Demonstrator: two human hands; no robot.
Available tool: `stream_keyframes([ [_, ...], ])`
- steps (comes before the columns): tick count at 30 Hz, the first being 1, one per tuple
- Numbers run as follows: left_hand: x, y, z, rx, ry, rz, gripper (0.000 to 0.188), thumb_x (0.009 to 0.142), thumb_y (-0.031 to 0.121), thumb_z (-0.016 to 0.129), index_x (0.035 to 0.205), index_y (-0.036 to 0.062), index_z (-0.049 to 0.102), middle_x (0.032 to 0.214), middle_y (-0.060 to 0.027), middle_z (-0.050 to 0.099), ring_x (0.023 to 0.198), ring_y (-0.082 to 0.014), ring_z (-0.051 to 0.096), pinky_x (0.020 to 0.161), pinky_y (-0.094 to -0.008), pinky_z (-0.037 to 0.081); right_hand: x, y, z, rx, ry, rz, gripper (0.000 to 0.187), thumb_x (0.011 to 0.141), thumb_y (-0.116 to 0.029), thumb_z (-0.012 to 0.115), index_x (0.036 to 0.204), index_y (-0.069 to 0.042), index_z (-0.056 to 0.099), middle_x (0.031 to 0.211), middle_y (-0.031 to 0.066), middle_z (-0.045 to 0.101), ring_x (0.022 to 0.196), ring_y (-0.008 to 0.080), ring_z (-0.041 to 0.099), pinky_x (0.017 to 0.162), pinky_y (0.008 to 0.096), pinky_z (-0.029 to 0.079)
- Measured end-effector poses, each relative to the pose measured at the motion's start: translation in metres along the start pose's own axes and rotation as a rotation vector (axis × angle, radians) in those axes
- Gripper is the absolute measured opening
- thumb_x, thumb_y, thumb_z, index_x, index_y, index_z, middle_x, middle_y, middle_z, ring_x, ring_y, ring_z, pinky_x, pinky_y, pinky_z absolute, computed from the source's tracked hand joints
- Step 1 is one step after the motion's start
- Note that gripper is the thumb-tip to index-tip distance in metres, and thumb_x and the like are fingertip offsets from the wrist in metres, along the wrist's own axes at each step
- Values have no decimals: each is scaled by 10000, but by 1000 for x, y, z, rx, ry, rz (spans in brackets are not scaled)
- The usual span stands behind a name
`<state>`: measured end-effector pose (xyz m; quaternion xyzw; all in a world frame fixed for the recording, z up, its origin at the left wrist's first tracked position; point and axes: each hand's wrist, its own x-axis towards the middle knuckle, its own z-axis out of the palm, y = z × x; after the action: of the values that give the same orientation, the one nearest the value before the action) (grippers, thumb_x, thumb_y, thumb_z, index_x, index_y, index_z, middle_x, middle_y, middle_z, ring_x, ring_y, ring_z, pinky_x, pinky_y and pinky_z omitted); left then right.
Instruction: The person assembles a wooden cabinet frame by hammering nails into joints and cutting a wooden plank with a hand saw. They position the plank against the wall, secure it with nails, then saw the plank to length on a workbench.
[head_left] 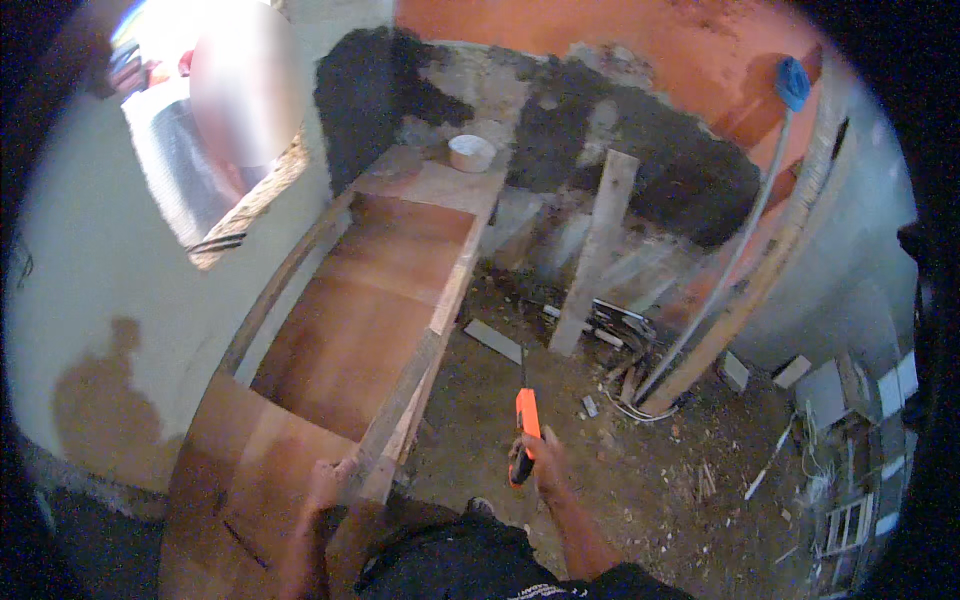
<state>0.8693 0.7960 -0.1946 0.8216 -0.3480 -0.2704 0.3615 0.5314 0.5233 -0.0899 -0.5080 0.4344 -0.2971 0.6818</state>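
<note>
Clearly, the right hand (543, 468) is closed around the rear of an orange-and-black tool (527, 412), whose black handle lies at the fingers while the orange body reaches forward past them, away from the person. A thin dark tip (523, 370) extends from the far end, over the littered dirt floor (600, 475), appearing near the end of a flat grey slab (493, 342). Well apart from the tool, the left hand (335, 482) rests at the near end of a wooden strip (402, 385) running along the right side of a long wooden frame (290, 290); whether its fingers wrap around the strip, I cannot tell. A round white container (471, 152) stands on the frame's far end.
</note>
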Motion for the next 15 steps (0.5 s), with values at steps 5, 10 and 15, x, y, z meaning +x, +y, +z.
stream_keyframes([
  [5, 73, 33, 17, -44, -151, -8, 381, 951, 373, 535, 1128, 123, 761, 1017, -203, 745, 914, -360, 710, 832, -459, 544, -44, -9, -26, 119, -28, -2, 392, 899, -318, 642, 1152, -57, 493, 880, 73, 639, 698, 168, 643, 592, 319, 532],
  [10, 98, 55, 31, 192, -227, -74, 461, 957, 468, 499, 1157, 137, 750, 1125, -244, 715, 1020, -424, 686, 890, -486, 531, -71, -22, 14, -54, -243, -130, 386, 870, -219, 761, 1104, -71, 491, 847, 21, 575, 692, 120, 586, 632, 289, 510],
  [15, 99, 70, 36, 404, -123, -76, 519, 961, 545, 482, 1086, 134, 773, 1083, -204, 736, 981, -451, 688, 901, -530, 533, -69, -26, 56, -464, -309, -193, 263, 918, -110, 724, 1093, -59, 535, 851, 2, 568, 745, 97, 546, 666, 272, 472],
])
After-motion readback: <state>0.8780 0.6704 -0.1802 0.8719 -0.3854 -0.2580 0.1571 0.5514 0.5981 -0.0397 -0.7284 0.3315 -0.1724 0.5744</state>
